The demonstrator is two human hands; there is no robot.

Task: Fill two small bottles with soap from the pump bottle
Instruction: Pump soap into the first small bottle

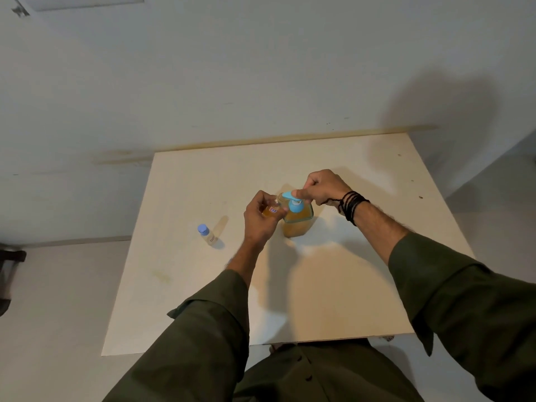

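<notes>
Head view, left to right: capped small bottle (pixel 208 234) stands left of centre; left hand (pixel 259 220) grips an uncapped small bottle (pixel 271 210) at the nozzle; right hand (pixel 323 188), fingers curled, thumbs the pump bottle (pixel 298 220). First fill underway; next, steady pumping, aligned.

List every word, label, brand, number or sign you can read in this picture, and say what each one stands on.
No text can be read.
Small bottle held in the left hand: a red-and-white label, its print too blurred to read.
Capped small bottle standing on the table: a faint label, too small to read.
Pump bottle: no label or print shows.
</notes>
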